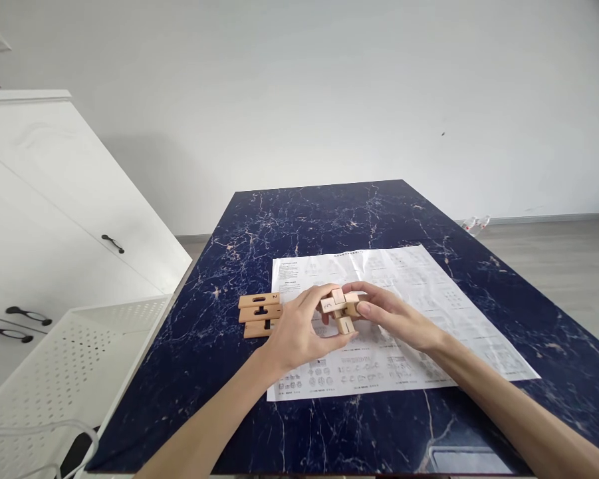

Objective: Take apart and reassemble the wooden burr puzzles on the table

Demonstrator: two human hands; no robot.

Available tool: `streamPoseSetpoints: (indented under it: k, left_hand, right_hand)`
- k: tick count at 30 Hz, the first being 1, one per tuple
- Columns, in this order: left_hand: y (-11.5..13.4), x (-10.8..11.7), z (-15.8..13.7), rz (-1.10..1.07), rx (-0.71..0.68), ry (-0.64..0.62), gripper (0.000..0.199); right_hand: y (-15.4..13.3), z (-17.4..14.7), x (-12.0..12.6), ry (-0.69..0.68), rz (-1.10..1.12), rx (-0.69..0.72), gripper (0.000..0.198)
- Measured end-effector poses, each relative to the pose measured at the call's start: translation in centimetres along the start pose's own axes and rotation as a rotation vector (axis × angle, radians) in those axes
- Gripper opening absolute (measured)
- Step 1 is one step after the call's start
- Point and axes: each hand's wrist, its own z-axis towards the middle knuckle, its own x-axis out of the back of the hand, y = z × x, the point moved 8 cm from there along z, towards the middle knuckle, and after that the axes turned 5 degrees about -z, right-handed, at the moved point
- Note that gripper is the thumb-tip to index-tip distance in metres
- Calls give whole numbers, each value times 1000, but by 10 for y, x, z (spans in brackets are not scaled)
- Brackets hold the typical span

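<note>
Between my two hands is a small wooden block puzzle, made of interlocking light-wood pieces with dark numbers on some faces. My left hand wraps round its left side, thumb along the bottom and fingers over the top. From the right, my right hand pinches one block of it between thumb and fingers. The puzzle's far side is hidden by my fingers. Just left of my left hand lie three flat slotted wooden pieces, overlapping in a stack. A large creased instruction sheet lies beneath both hands.
A dark blue marbled table carries everything. White cabinets and a perforated white tray with cables stand at the left. A pale wall rises behind. Something clear with red spots shows beyond the right edge.
</note>
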Motion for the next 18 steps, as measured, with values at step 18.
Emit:
streamPoseSetpoints:
  k: [18]
  left_hand:
    - [-2, -1, -4, 33, -1, 73, 69]
  right_hand:
    - [-4, -1, -3, -21, 26, -16, 47]
